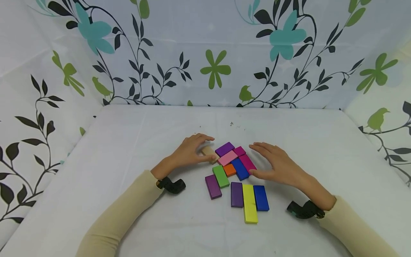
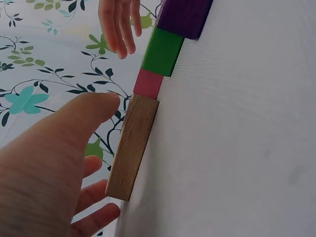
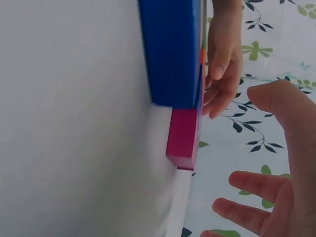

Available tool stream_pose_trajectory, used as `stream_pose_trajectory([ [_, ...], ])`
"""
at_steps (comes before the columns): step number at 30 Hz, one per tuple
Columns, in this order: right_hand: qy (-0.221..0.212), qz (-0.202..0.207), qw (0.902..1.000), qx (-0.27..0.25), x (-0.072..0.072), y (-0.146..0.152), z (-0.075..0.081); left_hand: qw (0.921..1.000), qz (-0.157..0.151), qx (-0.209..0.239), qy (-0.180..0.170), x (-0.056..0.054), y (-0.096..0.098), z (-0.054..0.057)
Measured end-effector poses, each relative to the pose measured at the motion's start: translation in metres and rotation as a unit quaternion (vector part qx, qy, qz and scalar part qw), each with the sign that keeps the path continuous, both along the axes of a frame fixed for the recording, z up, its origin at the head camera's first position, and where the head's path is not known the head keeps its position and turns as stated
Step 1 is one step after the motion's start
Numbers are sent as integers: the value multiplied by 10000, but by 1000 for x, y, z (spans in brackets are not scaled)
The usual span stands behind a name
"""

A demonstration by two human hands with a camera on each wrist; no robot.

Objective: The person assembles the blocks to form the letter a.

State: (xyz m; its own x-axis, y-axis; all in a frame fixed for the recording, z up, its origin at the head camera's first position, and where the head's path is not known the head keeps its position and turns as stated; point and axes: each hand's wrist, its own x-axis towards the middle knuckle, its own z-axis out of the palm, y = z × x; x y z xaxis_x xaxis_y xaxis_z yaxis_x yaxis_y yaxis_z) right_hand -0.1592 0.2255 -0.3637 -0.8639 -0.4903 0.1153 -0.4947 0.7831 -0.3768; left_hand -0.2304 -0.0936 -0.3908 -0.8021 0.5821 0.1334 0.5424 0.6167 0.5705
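My left hand (image 1: 187, 152) curves loosely around a plain wooden block (image 1: 208, 150), thumb on the near side and fingers on the far side. In the left wrist view, gaps show between the thumb and the wooden block (image 2: 132, 148). My right hand (image 1: 280, 165) is spread beside a long magenta block (image 1: 247, 163), its thumb near that block's lower end. Between the hands, flat coloured blocks lie against one another: purple (image 1: 224, 149), small magenta (image 1: 239, 151), pink (image 1: 227, 157), blue (image 1: 240, 169), orange (image 1: 229, 170) and green (image 1: 221, 176).
Another purple block (image 1: 213, 186) adjoins the green one. Closer to me, a purple block (image 1: 237, 194), a long yellow block (image 1: 250, 205) and a blue block (image 1: 261, 198) sit side by side. A white cloth covers the table (image 1: 154, 221); patterned curtains (image 1: 179, 32) surround it.
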Motion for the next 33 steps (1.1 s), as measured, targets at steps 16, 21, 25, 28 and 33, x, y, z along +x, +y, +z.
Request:
stream_pose_trajectory([
  [16, -347, 273, 9979, -469, 15, -2, -6, 9992, -119, 356, 126, -1, -3, 2],
  [21, -275, 321, 9978, -507, 16, -2, -9, 9990, -176, 335, 228, -3, -4, 0],
  [25, -264, 393, 9972, -580, 18, -3, -6, 9988, -224, 360, 262, -5, -4, 0],
  [28, -312, 456, 9964, -643, 20, -5, -5, 9987, -223, 390, 234, -5, -4, -2],
  [33, -593, 675, 9938, -647, 26, -7, -6, 9992, -187, 344, 70, 0, -4, -9],
])
